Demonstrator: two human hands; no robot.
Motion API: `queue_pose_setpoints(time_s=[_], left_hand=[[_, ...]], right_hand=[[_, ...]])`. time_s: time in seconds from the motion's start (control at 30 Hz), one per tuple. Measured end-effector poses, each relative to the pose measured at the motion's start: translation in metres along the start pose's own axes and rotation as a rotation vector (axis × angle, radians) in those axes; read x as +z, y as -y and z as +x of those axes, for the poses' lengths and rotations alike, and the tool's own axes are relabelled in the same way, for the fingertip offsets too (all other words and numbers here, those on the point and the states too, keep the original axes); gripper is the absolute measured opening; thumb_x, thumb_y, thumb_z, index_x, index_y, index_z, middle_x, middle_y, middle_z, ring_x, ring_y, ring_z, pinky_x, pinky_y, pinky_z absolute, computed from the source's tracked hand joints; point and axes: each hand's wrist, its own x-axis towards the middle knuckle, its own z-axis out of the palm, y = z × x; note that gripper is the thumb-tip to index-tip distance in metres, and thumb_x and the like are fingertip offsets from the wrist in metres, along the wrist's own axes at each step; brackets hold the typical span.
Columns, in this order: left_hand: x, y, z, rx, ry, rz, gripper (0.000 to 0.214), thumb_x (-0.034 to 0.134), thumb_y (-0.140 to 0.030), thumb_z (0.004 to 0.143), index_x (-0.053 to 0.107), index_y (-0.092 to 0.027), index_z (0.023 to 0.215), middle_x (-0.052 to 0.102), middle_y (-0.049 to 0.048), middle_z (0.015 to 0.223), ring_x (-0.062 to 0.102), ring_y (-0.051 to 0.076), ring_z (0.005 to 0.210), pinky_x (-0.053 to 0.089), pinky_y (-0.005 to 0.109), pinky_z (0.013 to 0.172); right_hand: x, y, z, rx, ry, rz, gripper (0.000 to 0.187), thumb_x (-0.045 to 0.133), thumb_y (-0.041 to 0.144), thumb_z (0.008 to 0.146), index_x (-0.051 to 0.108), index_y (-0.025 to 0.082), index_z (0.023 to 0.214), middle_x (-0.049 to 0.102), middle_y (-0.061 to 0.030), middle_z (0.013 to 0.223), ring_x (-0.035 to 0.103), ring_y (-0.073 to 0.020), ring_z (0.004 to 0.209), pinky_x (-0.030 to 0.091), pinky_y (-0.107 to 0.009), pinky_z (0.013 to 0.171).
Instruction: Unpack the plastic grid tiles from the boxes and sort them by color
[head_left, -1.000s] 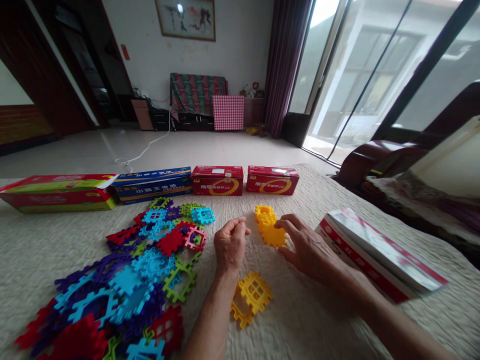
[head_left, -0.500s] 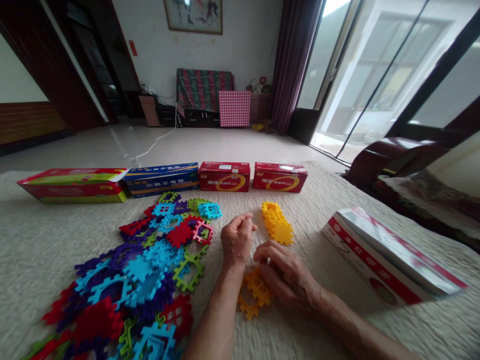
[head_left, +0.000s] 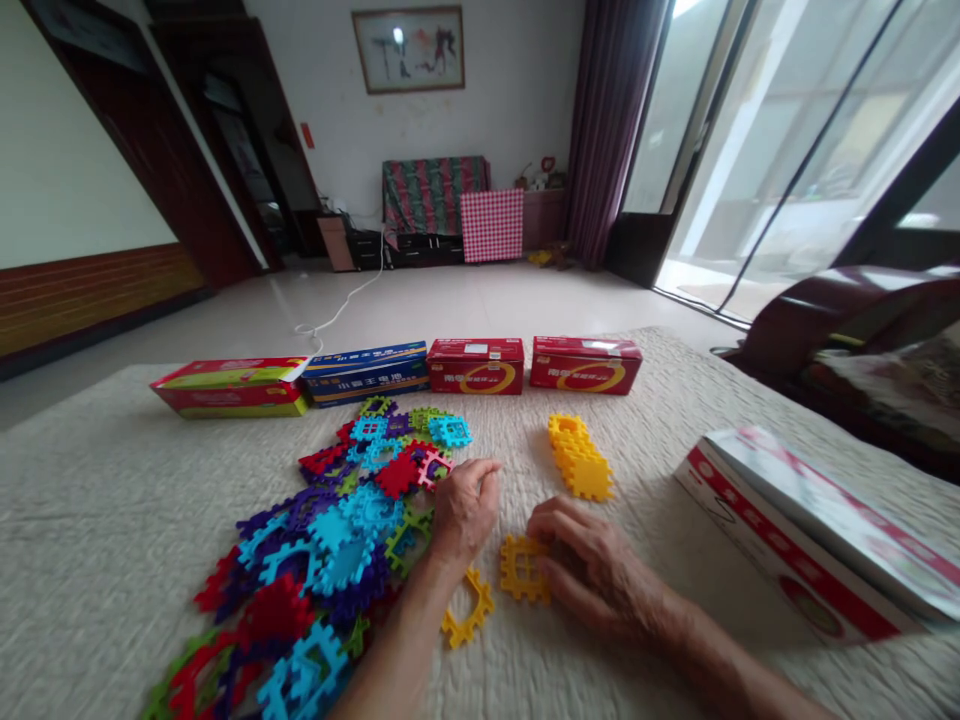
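My right hand [head_left: 592, 565] has its fingers curled around the right edge of a yellow window-patterned interlocking square [head_left: 521, 570], low over the cloth. Left of that piece, a yellow open-frame interlocking piece [head_left: 471, 612] lies partly behind my left forearm. My left hand [head_left: 465, 510] is closed, fingers curled inward beside the toy pile; anything inside it is hidden. Farther up, a slanting row of overlapping yellow interlocking pieces [head_left: 589, 476] lies on the cloth. The mixed pile spreads on the left, with blue [head_left: 337, 535], red [head_left: 277, 612], purple and green pieces.
Along the far side stand a red-and-green box [head_left: 232, 390], a blue box [head_left: 367, 375] and two red boxes [head_left: 476, 370]. A white-and-red carton [head_left: 795, 550] sits at the right on the quilted cloth [head_left: 97, 500]. Beyond are a tiled floor and a wooden armrest [head_left: 847, 320].
The yellow window piece, earlier overlapping the open-frame piece, is now apart to its right, with my right hand at it. My left hand stays closed. The whole view has shifted and tilted.
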Motion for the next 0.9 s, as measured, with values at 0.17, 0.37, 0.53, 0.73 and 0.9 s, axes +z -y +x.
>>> queue_pose_setpoints(time_s=[0.17,0.37,0.53,0.73,0.9], left_hand=[[-0.019,0.011,-0.01,0.152,0.072,0.014,0.026,0.049,-0.012,0.081,0.073,-0.017,0.087,0.076,0.0062,0.086,0.07,0.018,0.083,0.054,0.028,0.079],[-0.014,0.0,-0.022,-0.001,-0.021,-0.107,0.025,0.047,-0.018,0.081,0.072,-0.017,0.085,0.076,0.0053,0.085,0.07,0.018,0.083,0.054,0.03,0.079],[0.015,-0.023,-0.016,-0.367,-0.227,-0.213,0.027,0.046,-0.019,0.08,0.072,-0.017,0.088,0.076,0.0042,0.086,0.071,0.019,0.085,0.055,0.03,0.079],[0.015,-0.02,0.002,-0.007,0.037,-0.105,0.031,0.045,-0.012,0.081,0.073,-0.018,0.091,0.076,0.0037,0.086,0.07,0.016,0.082,0.053,0.026,0.078],[0.01,0.002,0.01,0.119,0.034,0.024,0.031,0.045,-0.009,0.082,0.073,-0.019,0.091,0.075,0.0035,0.085,0.069,0.015,0.079,0.052,0.024,0.075]], right_hand=[[0.0,0.001,0.0,-0.047,0.062,-0.08,0.036,0.063,0.035,0.08,0.054,0.02,0.111,0.058,-0.0096,0.107,0.056,-0.0211,0.094,0.048,-0.036,0.082],[0.003,0.0,-0.002,-0.052,0.09,-0.148,0.043,0.066,0.03,0.074,0.055,0.02,0.113,0.058,-0.0087,0.106,0.055,-0.0216,0.095,0.047,-0.038,0.083],[-0.006,-0.006,-0.005,-0.038,0.052,-0.096,0.048,0.061,0.015,0.07,0.052,0.021,0.117,0.055,-0.0094,0.113,0.053,-0.0217,0.101,0.046,-0.039,0.09],[-0.014,-0.011,-0.008,-0.015,0.08,-0.107,0.057,0.055,0.007,0.062,0.051,0.021,0.117,0.054,-0.0089,0.113,0.052,-0.0228,0.104,0.044,-0.042,0.094],[-0.013,-0.008,-0.004,-0.029,0.105,-0.121,0.056,0.056,0.01,0.061,0.052,0.019,0.117,0.054,-0.0105,0.116,0.052,-0.0236,0.104,0.044,-0.043,0.094]])
